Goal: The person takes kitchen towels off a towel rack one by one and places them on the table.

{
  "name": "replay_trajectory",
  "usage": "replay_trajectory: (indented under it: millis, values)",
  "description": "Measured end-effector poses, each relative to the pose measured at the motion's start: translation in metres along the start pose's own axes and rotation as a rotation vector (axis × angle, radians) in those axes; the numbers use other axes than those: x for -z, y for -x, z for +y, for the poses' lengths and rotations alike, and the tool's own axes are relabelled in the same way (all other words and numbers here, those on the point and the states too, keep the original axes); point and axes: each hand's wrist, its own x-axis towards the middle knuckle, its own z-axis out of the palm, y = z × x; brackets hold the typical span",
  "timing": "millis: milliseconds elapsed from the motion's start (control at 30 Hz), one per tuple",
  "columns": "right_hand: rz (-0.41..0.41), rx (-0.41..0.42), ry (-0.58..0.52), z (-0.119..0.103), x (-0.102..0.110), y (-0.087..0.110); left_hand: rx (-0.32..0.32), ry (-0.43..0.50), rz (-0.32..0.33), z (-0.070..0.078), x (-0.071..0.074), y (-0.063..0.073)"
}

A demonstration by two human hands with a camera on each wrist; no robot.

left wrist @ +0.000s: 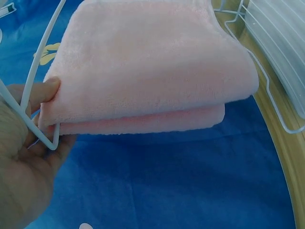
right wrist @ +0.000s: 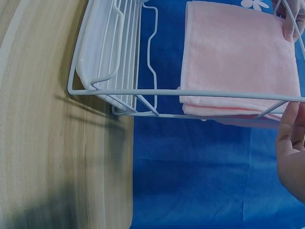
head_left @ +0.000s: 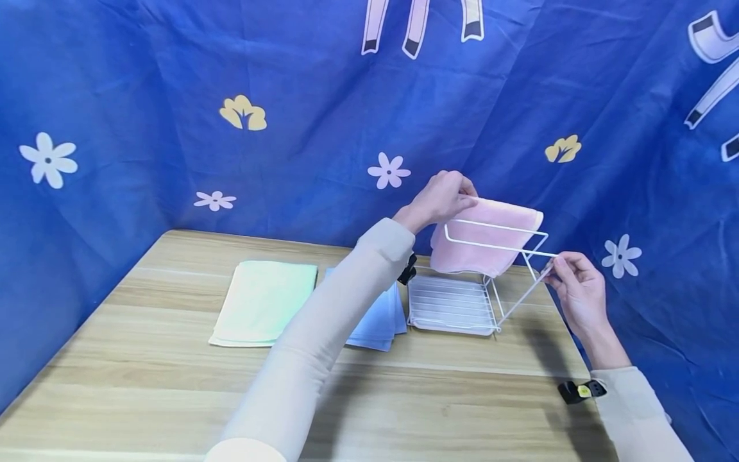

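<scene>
A folded pink towel (head_left: pixel 491 215) hangs at the upper bars of a white wire rack (head_left: pixel 499 247), its lower edge above the rack's slatted base. My left hand (head_left: pixel 441 197) pinches the towel by its upper left corner. In the left wrist view, the left thumb (left wrist: pixel 50 90) presses on the towel's face, with a rack wire crossing in front of the hand. At the rack's upper right corner, my right hand (head_left: pixel 582 292) grips the wire between thumb and fingers. The right wrist view shows the right hand (right wrist: pixel 293 148) at that bar, several of its fingers cut off by the frame.
On the wooden table (head_left: pixel 144 359), a folded pale green towel (head_left: pixel 265 301) lies at the left. Folded blue cloths (head_left: pixel 378 321) lie between it and the rack, partly hidden by my left sleeve. A white tray (head_left: pixel 453 327) sits under the rack's slats. Blue patterned fabric (head_left: pixel 312 128) hangs behind.
</scene>
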Motion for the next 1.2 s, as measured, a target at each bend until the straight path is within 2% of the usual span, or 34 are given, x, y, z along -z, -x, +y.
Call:
replay_trajectory:
  millis: [367,700,900,1200]
  values:
    - [-0.009,0.002,-0.02,0.001,0.0,0.002,0.005,0.012,0.012,-0.001,0.001,0.002]
    - [-0.009,0.015,-0.027,0.002,-0.002,0.001,0.005,0.036,0.072,-0.003,0.007,0.004]
    - [0.004,0.012,-0.019,0.001,-0.003,0.001,-0.049,0.045,0.147,-0.004,0.016,0.006]
    - [0.008,0.015,0.001,-0.001,-0.003,0.001,-0.083,0.105,0.183,-0.003,0.03,0.009]
